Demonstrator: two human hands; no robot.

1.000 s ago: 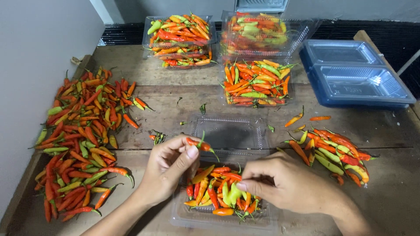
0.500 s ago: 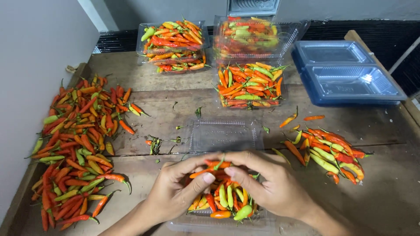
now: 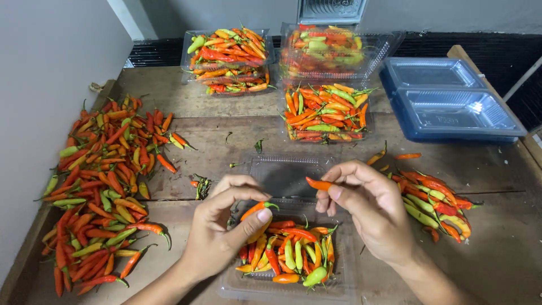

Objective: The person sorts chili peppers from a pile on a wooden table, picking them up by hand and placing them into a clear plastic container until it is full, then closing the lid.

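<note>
An orange chili (image 3: pixel 255 209) is pinched between the left hand (image 3: pixel 223 226) thumb and fingers, and another orange chili (image 3: pixel 319 183) is clamped in the right hand (image 3: pixel 370 206), both just above the near clear tray (image 3: pixel 339 285). Stems should be gripped lightly to avoid bruising. The tray's near edge is cut off.

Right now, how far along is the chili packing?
Done: three filled trays at the back. In hand: left hand and right hand each pinch one chili over the part-filled open tray. Left: the big loose pile, a smaller pile, and empty blue trays.
</note>
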